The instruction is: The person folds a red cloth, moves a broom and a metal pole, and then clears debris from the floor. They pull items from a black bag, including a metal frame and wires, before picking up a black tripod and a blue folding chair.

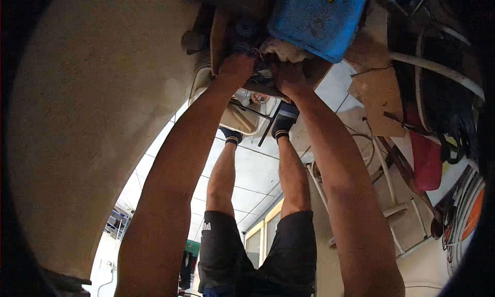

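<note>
My left hand [237,70] is curled in at the left side of a brown open box [218,36], beside dark, tangled small parts [263,72]. What its fingers hold is hidden. Across from it, my right hand [290,79] is bent closed at the box's right part, just below a pale crumpled cloth [286,50], and I cannot tell what it grips. A blue plastic container [319,23] with a yellow piece on it rests above the right hand. Under both hands stands a white basin [240,125] holding a wooden stick and other small items.
A broad beige surface [98,90] fills the left side. My feet stand on white tiles [258,165] by the basin. To the right are a cardboard piece [379,103], a red object [427,163], pale metal tube frames [389,173] and coiled cables [459,230].
</note>
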The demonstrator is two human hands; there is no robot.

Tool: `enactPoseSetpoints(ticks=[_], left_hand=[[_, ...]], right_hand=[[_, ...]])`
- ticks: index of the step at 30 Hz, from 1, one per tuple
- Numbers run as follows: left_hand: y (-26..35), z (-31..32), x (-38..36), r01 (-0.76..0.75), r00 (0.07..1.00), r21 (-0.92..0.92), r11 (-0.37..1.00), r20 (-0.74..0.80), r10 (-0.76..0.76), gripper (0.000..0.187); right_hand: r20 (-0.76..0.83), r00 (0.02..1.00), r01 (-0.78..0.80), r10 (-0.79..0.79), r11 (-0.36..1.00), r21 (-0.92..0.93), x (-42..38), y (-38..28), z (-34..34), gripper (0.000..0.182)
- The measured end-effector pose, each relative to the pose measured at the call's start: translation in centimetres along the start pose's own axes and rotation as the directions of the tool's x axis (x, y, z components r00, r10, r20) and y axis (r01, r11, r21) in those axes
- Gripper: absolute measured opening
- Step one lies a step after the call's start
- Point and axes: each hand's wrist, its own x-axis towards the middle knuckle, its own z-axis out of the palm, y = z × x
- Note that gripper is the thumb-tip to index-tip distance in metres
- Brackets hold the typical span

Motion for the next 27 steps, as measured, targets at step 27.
enactPoseSetpoints(ticks=[27], left_hand=[[0.4,-12.8,-6.7,-0.075,0.957,-0.085,0.994,-0.285,0.048,0.042]], right_hand=[[-0.470,0.863,-0.077,0.183,0.969,0.234,-10.9,-2.2,-9.5,0.048]])
